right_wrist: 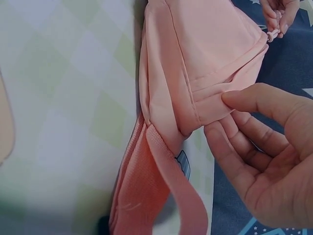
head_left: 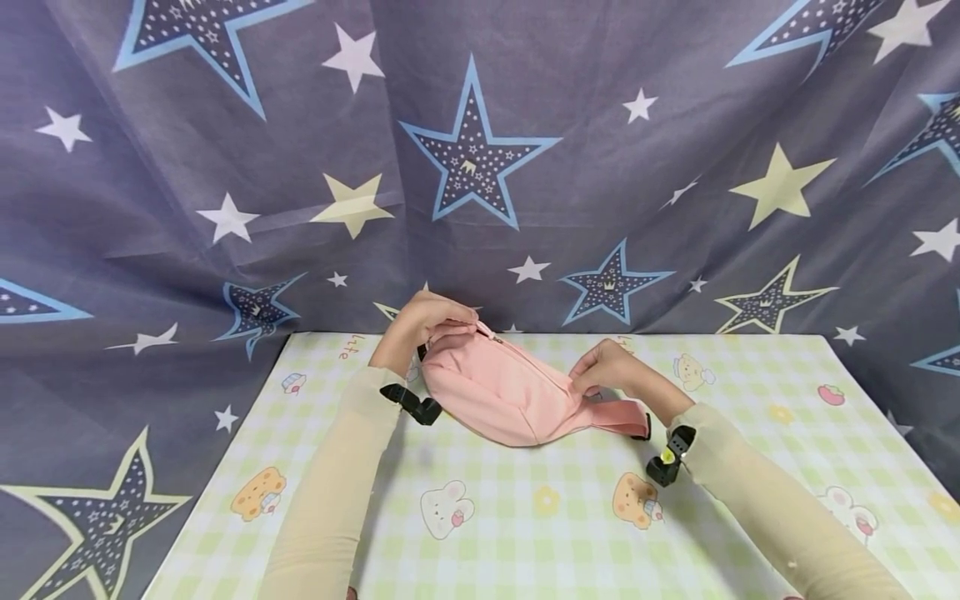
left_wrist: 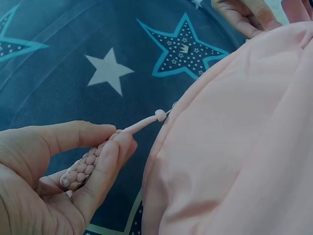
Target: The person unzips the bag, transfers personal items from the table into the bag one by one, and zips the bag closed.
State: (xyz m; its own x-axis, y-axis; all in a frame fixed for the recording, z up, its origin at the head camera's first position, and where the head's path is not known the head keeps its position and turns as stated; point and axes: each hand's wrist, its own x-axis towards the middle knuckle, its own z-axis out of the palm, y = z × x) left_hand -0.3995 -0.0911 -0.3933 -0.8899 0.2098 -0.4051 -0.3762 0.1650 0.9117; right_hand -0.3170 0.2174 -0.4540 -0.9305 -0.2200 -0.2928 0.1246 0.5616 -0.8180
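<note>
A pink waist bag [head_left: 495,387] is held tilted over the far part of the table, its zipper edge facing up and away. My left hand [left_wrist: 63,176] pinches a braided pink zipper pull [left_wrist: 83,169], whose thin cord runs taut to the bag's edge. At the bag's other end, my right hand [right_wrist: 269,142] pinches the fabric corner by the zipper between thumb and fingers. From that end a pink strap [right_wrist: 176,196] loops down toward the table, with a black buckle [head_left: 647,427] at its end.
The table [head_left: 525,533] has a green-and-white checked cover with cartoon prints. Close behind its far edge hangs a dark curtain [head_left: 480,267] with stars. Each wrist carries a small black camera mount [head_left: 411,404].
</note>
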